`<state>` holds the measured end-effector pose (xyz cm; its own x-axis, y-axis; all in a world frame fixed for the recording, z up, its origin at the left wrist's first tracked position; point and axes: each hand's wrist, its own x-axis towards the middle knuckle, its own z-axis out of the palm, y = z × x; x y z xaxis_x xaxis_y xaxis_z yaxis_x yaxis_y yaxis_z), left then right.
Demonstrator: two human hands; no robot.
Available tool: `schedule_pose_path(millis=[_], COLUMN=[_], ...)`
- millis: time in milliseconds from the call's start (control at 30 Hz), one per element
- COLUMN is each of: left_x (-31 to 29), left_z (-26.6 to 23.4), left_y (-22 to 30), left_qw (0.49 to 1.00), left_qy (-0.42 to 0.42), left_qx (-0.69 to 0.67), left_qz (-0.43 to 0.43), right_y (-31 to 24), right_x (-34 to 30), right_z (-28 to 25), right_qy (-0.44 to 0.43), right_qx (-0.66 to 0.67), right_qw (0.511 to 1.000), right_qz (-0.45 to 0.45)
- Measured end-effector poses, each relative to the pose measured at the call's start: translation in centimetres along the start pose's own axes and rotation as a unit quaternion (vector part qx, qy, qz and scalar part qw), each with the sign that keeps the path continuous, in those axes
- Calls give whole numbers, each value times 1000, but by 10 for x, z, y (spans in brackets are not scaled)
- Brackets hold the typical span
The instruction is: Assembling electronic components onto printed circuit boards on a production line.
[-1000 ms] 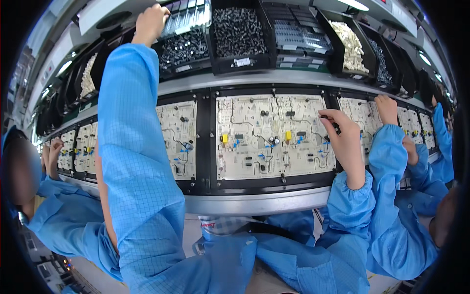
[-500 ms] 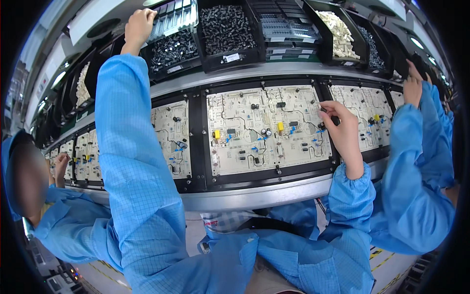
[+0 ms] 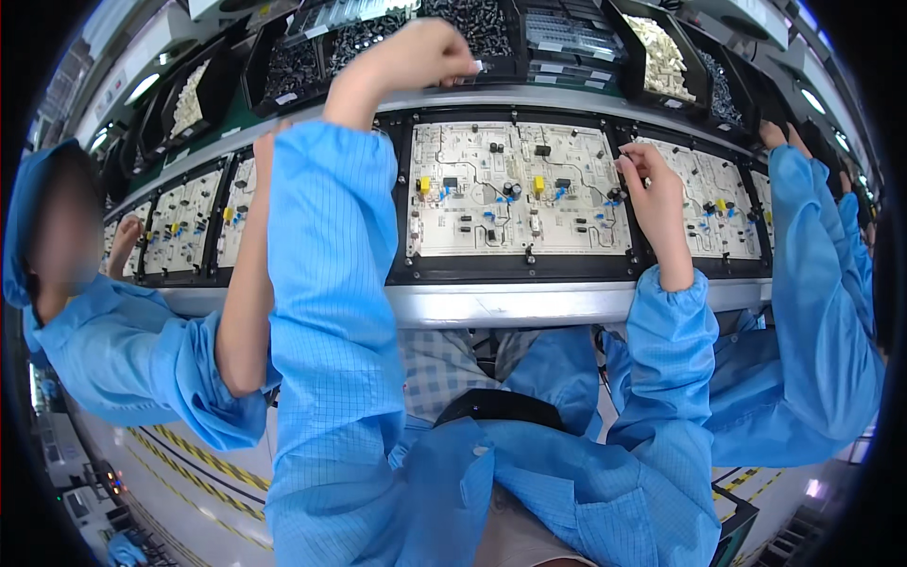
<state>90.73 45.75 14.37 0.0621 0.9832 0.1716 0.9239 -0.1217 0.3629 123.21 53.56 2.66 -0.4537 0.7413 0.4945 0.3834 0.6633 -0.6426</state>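
My left hand (image 3: 416,59) is raised over the front of the bins of small black parts, its fingers bent and pressed together. Motion smears the fingertips, so what they hold is unclear. Below it lies a pale circuit board (image 3: 472,227) in a black frame, populated with yellow blocks, black parts and small blue parts. Beside that board's right edge hovers my right hand (image 3: 658,198), fingers curled with thumb and forefinger close together. Anything inside those fingers is too small to make out.
Bins of black parts (image 3: 302,71) and a bin of white parts (image 3: 657,57) line the back, with clear trays (image 3: 572,38) between. More framed boards (image 3: 709,203) extend both ways along a metal rail (image 3: 510,304). Co-workers' arms (image 3: 248,274) reach in at left and right.
My left hand has come from the clear tray at the far left, moving right and slightly nearer. My right hand stays beside the board's right edge. A co-worker's forearm now shows at left.
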Motion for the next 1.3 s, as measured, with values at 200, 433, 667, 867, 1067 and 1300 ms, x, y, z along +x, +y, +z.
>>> schedule_pose_path(millis=[200, 433, 667, 867, 1067, 1300], left_x=[-56, -68, -70, -71, -75, -75], left_z=[47, 76, 82, 80, 79, 76], left_y=[-34, -38, -42, -44, -47, -41], left_qw=[999, 999, 999, 998, 999, 998], left_qy=[21, 7, 48, 50, 47, 30], left_qx=[-11, -26, -7, -24, -27, -38], left_qz=[-38, -38, -9, -1, 0, -30], right_y=[-8, 0, -3, 16, 30, 26], right_x=[0, 37, 109, 97, 93, 88], right_z=[4, -4, 6, 14, 9, 9], right_qy=[-18, -59, -145, -229, -262, -300], right_qx=[9, 2, -48, -67, -80, -79], right_qw=[1000, 998, 983, 968, 958, 947], right_qz=[-12, -28, -103, -74, -80, -81])
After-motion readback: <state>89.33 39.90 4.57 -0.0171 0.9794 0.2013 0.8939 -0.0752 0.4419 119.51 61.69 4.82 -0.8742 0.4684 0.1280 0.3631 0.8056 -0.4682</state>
